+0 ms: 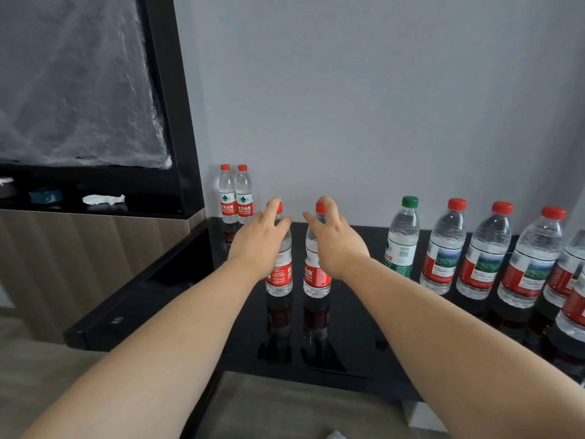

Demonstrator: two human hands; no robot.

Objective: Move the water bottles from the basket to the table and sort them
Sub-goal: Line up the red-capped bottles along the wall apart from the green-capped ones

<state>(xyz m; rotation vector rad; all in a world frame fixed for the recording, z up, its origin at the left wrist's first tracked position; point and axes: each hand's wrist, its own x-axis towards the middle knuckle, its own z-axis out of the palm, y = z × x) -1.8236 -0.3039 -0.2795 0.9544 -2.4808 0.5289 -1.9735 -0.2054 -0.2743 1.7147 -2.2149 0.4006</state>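
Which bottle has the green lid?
The green-capped bottle, standing first in the right-hand row, just right of the right hand. Its label is green too. All the other caps in view are red.

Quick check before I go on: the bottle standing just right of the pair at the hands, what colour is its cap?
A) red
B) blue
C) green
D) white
C: the green-capped bottle stands just right of the red-capped bottle that the right hand grips, and the next bottle along has a red cap.
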